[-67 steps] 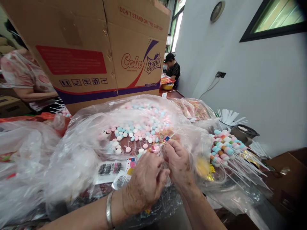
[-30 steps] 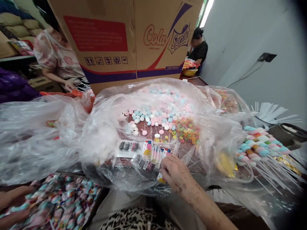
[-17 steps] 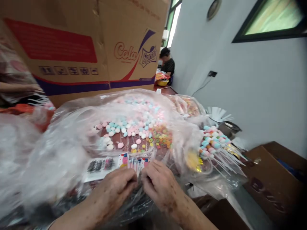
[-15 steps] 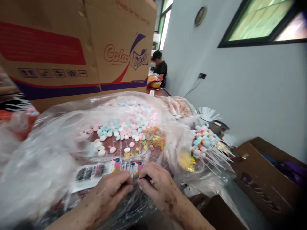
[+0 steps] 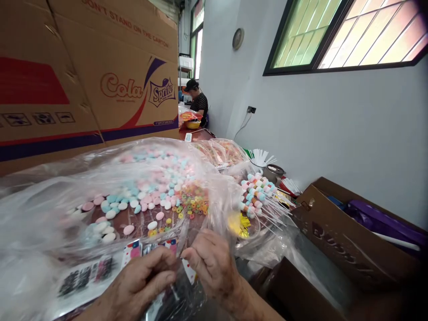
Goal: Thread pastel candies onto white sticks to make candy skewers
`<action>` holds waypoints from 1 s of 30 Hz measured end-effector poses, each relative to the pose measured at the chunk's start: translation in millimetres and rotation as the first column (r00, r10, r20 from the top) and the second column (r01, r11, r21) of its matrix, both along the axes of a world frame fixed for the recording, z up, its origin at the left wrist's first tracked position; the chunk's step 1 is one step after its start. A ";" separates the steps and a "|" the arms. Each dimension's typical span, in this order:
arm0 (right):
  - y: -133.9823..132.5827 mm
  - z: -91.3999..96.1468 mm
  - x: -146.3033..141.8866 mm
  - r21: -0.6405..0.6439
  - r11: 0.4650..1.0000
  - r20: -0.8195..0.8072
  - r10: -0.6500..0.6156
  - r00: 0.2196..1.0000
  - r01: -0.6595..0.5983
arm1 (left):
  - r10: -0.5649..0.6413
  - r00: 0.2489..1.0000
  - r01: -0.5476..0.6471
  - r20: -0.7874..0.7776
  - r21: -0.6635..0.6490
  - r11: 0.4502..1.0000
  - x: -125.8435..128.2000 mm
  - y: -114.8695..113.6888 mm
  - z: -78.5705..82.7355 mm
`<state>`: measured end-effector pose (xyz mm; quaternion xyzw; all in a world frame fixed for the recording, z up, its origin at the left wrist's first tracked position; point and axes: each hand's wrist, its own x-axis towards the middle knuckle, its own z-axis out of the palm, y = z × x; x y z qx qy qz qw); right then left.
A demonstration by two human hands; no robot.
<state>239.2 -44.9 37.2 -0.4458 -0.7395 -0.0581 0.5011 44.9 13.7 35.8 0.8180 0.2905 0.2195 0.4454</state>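
My right hand is closed, its thumb and fingers pinching a small white printed packet with coloured dots, whose corner shows below the thumb. Beside it my left hand is curled, thumb bent towards the fingers; what it holds, if anything, is hidden. Behind the left hand lie similar dotted packets. Left of them is a white sheet with dark and pink small items. Beyond my hands, pink, blue and white round candies and coloured ring candies lie under clear plastic.
Candy skewers on white sticks lie to the right, near yellow tinsel and a dark mug. A big carton stands behind. Open boxes sit right. A person sits farther back.
The view has turned right, so things shift left. My hands have drawn slightly apart, and the dotted packet's corner now shows below my right thumb.
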 end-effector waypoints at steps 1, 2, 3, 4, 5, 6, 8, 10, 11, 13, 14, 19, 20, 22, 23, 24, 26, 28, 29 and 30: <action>0.1 1.0 1.4 0.016 1.000 0.005 -0.015 1.000 0.015 | -0.031 0.999 0.032 -0.015 0.011 0.999 1.4 0.3 0.5; 0.0 1.6 2.8 0.025 0.999 0.006 -0.030 1.000 0.030 | -0.057 0.998 0.058 -0.028 0.030 0.998 3.0 0.2 0.0; -0.3 1.6 4.1 0.024 0.999 0.003 -0.046 0.999 0.046 | -0.071 0.997 0.073 -0.036 0.055 0.996 4.7 -0.2 -1.5; -0.8 1.2 5.3 0.014 0.998 -0.003 -0.064 0.998 0.064 | -0.062 0.998 0.065 -0.032 0.086 0.994 6.6 -0.9 -3.6; -1.5 0.3 6.5 -0.003 0.997 -0.012 -0.078 0.997 0.078 | -0.050 0.998 0.052 -0.026 0.106 0.993 8.5 -1.9 -6.1; -2.6 -0.6 7.9 -0.034 0.996 -0.027 -0.089 0.996 0.088 | -0.036 0.999 0.038 -0.021 0.113 0.993 10.5 -3.0 -8.6; -5.4 -2.1 11.0 -0.137 0.987 -0.077 -0.099 0.992 0.088 | -0.027 0.999 0.029 -0.021 0.085 0.996 14.3 -4.5 -12.7; -8.8 -1.6 14.7 -0.272 0.961 -0.143 -0.095 0.985 0.053 | -0.056 0.998 0.056 -0.012 0.020 0.998 17.1 -4.3 -14.5; -10.5 -0.3 16.7 -0.335 0.942 -0.178 -0.088 0.980 0.024 | -0.078 0.997 0.078 -0.001 -0.020 0.997 18.0 -3.4 -14.5; -13.6 4.0 20.4 -0.432 0.901 -0.239 -0.063 0.969 -0.048 | -0.095 0.995 0.097 0.032 -0.072 0.993 18.8 -0.9 -13.1; -14.9 6.9 22.1 -0.472 0.877 -0.255 -0.046 0.966 -0.083 | -0.090 0.995 0.093 0.041 -0.081 0.992 18.7 0.6 -12.1; -18.0 17.4 26.8 -0.569 0.800 -0.229 0.064 0.971 -0.187 | -0.082 0.997 0.082 -0.007 -0.051 0.995 16.4 4.7 -8.9; -17.9 17.2 27.0 -0.550 0.814 -0.217 0.078 0.973 -0.187 | -0.086 0.996 0.085 -0.020 -0.051 0.995 16.1 4.6 -8.9; -17.1 13.9 26.8 -0.473 0.867 -0.161 0.086 0.983 -0.154 | -0.079 0.996 0.077 -0.035 -0.065 0.995 16.4 3.6 -9.1; -16.3 11.2 26.5 -0.419 0.900 -0.118 0.080 0.990 -0.123 | -0.066 0.997 0.063 -0.032 -0.080 0.995 17.1 2.9 -9.3; -15.4 8.3 26.1 -0.356 0.930 -0.070 0.069 0.995 -0.089 | -0.058 0.998 0.056 -0.023 -0.105 0.993 18.1 2.3 -9.3; -13.5 2.9 24.7 -0.234 0.972 0.013 0.031 0.999 -0.027 | -0.058 0.998 0.060 0.015 -0.178 0.982 20.6 1.7 -9.3; -12.4 -0.1 21.9 -0.149 0.989 0.066 -0.014 0.998 0.024 | -0.067 0.996 0.078 0.055 -0.235 0.969 23.1 2.0 -9.1; -12.4 -0.3 20.0 -0.120 0.992 0.079 -0.033 0.996 0.042 | -0.071 0.995 0.084 0.065 -0.245 0.966 23.9 2.5 -9.0; -12.9 0.3 18.2 -0.098 0.994 0.085 -0.045 0.995 0.053 | -0.069 0.995 0.084 0.068 -0.236 0.968 24.4 2.9 -8.9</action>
